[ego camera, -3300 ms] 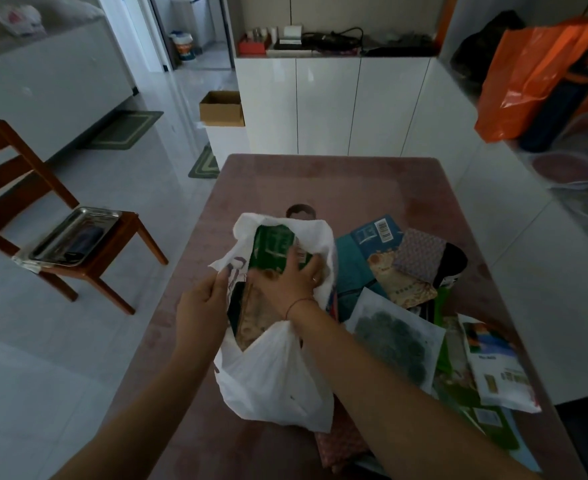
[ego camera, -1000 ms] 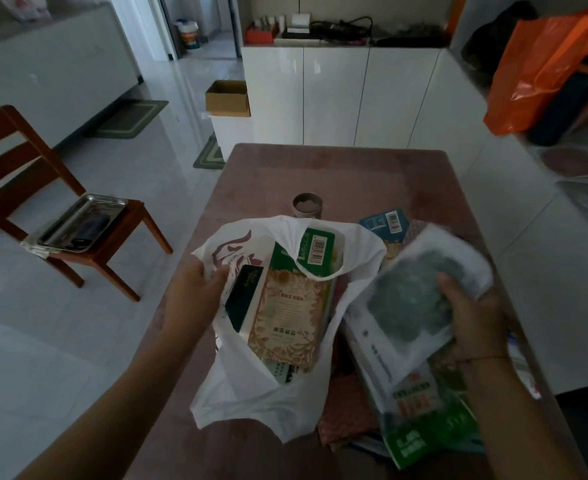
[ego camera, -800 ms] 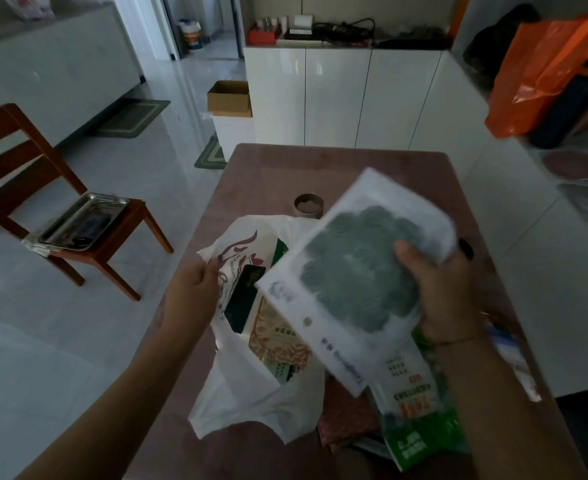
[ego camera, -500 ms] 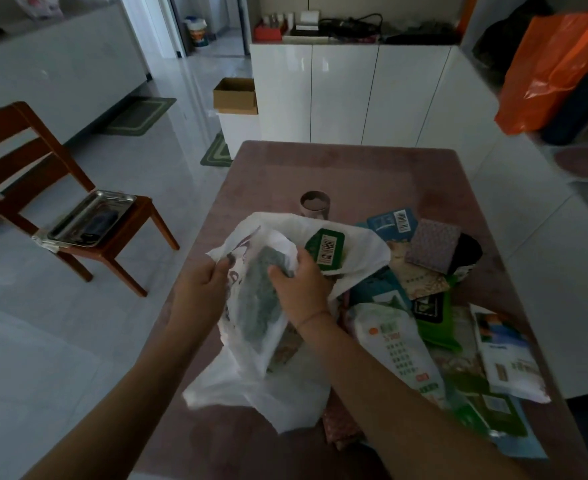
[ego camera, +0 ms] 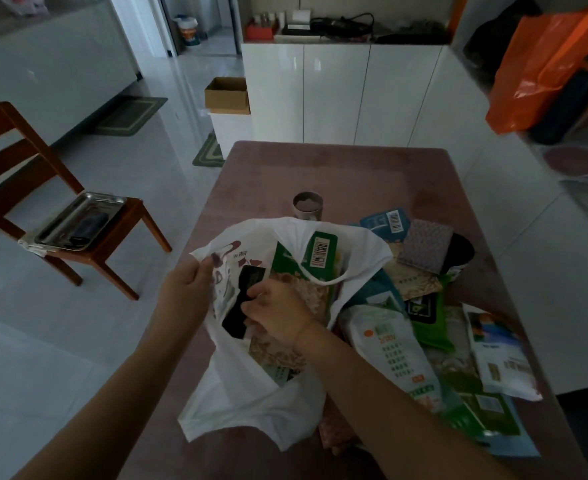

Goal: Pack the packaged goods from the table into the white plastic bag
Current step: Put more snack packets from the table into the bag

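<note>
The white plastic bag (ego camera: 251,400) lies open on the pink table (ego camera: 354,168). My left hand (ego camera: 187,289) grips the bag's left rim and holds the mouth wide. My right hand (ego camera: 275,317) is inside the mouth, fingers curled on the white pouch (ego camera: 224,299), which has sunk in beside a dark packet (ego camera: 247,282). A green packet with a barcode (ego camera: 320,251) and a beige patterned one (ego camera: 311,292) stick out of the bag. Loose goods lie to the right: a white packet with orange and green print (ego camera: 389,344), a green packet (ego camera: 429,318) and a white-blue packet (ego camera: 500,355).
A small round can (ego camera: 308,206) stands just behind the bag. A teal packet (ego camera: 386,220) and a patterned square pouch (ego camera: 424,247) lie at the back right. A wooden chair (ego camera: 19,157) with a metal tray (ego camera: 78,220) stands left of the table. White cabinets (ego camera: 337,91) lie beyond.
My right hand lifted the white pouch from the pile on the right, carried it over the bag and pushed it down inside. My left hand kept hold of the rim.
</note>
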